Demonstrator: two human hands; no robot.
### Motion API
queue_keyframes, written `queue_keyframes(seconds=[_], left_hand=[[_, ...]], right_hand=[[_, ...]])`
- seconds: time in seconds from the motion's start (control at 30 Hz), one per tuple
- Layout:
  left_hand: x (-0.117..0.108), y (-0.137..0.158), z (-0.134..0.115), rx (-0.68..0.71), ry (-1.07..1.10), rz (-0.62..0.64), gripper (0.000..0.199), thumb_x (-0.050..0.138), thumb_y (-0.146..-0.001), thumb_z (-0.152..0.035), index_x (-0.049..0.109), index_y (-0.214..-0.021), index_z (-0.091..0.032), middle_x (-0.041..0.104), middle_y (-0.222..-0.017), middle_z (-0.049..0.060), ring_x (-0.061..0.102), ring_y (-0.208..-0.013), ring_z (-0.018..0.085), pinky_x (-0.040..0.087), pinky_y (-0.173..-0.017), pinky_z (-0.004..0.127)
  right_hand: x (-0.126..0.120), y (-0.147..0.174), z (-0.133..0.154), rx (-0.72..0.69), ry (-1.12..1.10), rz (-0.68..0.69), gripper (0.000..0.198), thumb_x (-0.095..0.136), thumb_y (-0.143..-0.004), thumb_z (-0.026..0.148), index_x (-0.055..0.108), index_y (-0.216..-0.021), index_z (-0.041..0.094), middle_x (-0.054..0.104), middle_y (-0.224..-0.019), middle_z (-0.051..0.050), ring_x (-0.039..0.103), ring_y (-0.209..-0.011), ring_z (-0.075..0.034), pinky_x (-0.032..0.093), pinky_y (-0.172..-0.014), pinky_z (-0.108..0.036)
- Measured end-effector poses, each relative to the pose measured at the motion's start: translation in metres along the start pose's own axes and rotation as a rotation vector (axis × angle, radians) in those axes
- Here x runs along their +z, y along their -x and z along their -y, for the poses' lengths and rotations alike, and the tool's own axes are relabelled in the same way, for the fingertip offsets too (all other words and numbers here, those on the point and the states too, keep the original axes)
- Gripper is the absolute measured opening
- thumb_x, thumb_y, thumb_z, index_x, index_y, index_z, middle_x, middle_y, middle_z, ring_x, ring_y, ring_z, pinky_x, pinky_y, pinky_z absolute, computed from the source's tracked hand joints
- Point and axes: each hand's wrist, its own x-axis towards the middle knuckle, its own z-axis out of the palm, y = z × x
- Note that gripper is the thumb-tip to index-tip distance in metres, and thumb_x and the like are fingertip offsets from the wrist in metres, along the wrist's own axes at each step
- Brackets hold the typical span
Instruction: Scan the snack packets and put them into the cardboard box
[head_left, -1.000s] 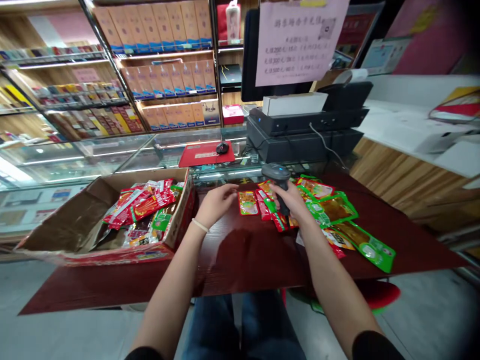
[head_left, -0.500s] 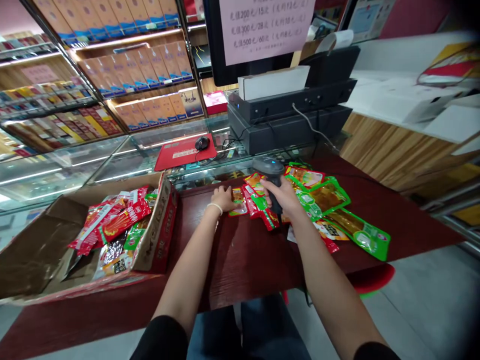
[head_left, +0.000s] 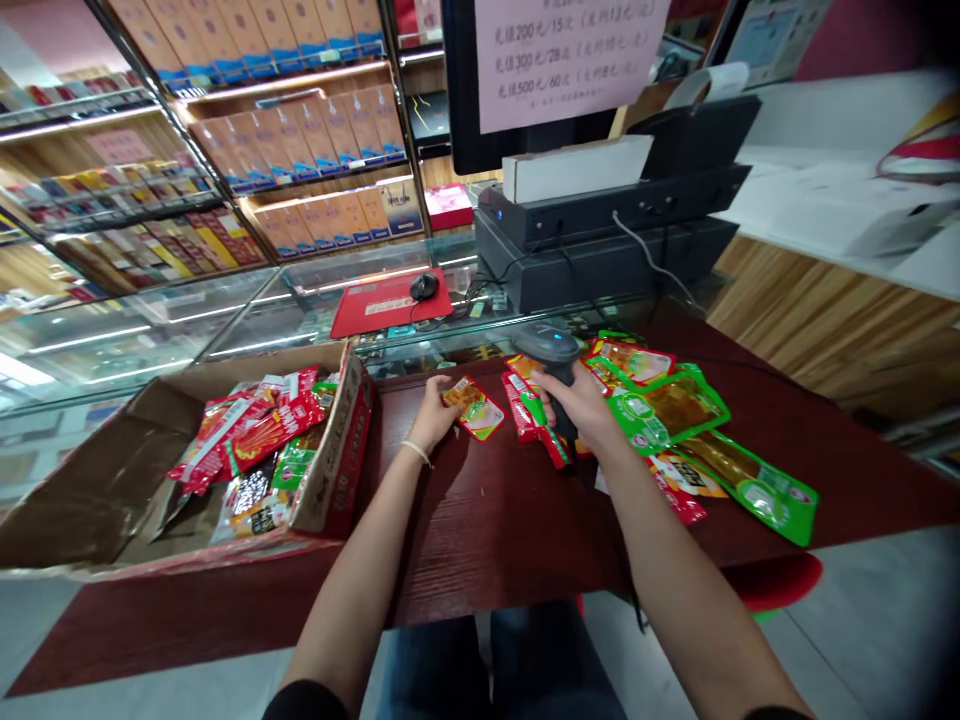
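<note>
My left hand (head_left: 435,414) is closed on the left edge of a small red-edged snack packet (head_left: 475,408), held just above or on the dark red tabletop. In my right hand (head_left: 581,400) is a black barcode scanner (head_left: 551,350), gripped by its handle with the head on top. Under and beside the scanner lie red snack packets (head_left: 525,408). To the right spreads a pile of green-edged snack packets (head_left: 686,405), with a long green packet (head_left: 761,485) nearest the table's front edge. My right hand and the scanner hide part of the pile.
An open cardboard box (head_left: 330,465) with several snack packets stands on the left of the table (head_left: 480,540). Behind are a glass counter (head_left: 247,305), a red mouse pad (head_left: 375,305) with a mouse (head_left: 424,287), and a black cash register (head_left: 607,255). Cables run behind the pile.
My left hand has drawn the small packet away from the pile to the left and tilted it. The scanner stays in my right hand. The view has shifted slightly.
</note>
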Motion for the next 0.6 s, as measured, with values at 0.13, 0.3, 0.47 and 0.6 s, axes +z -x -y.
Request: queue_keyframes(seconds=[0.13,0.3,0.47,0.6], left_hand=[[-0.014,0.025,0.005,-0.055,0.602,-0.139,0.063,0.082,-0.063,-0.024,0.054,-0.119,-0.019,0.069,-0.091,0.003,0.066,-0.078,0.016,0.051,-0.077,0.029],[-0.023,0.029,0.008,-0.104,0.943,-0.207,0.031,0.079,-0.073,-0.031,0.061,-0.094,-0.018,0.071,-0.091,0.003,0.067,-0.081,0.014,0.052,-0.087,0.031],[-0.024,0.025,0.011,-0.244,0.99,-0.171,0.023,0.066,-0.086,-0.033,0.056,-0.103,-0.02,0.071,-0.103,0.005,0.069,-0.095,0.018,0.053,-0.094,0.04],[-0.019,0.027,0.013,-0.22,0.87,-0.031,0.045,0.077,-0.072,-0.024,0.055,-0.112,-0.02,0.069,-0.117,0.009,0.067,-0.105,0.024,0.051,-0.097,0.045]], right_hand=[[0.013,0.004,-0.006,0.001,-0.025,0.064,0.038,0.079,-0.072,0.045,0.051,-0.086,0.024,0.053,-0.055,0.008,0.045,-0.035,-0.008,0.036,-0.033,-0.021],[0.029,0.013,-0.013,-0.032,0.02,0.143,0.038,0.076,-0.075,0.05,0.052,-0.084,0.022,0.052,-0.054,0.008,0.045,-0.035,-0.008,0.038,-0.035,-0.022],[0.036,0.016,-0.02,-0.011,0.141,0.181,0.04,0.074,-0.076,0.054,0.05,-0.08,0.023,0.053,-0.054,0.007,0.045,-0.036,-0.009,0.038,-0.037,-0.025],[0.039,0.015,-0.025,-0.003,0.199,0.128,0.041,0.075,-0.075,0.053,0.049,-0.088,0.024,0.053,-0.055,0.008,0.044,-0.035,-0.01,0.037,-0.036,-0.025]])
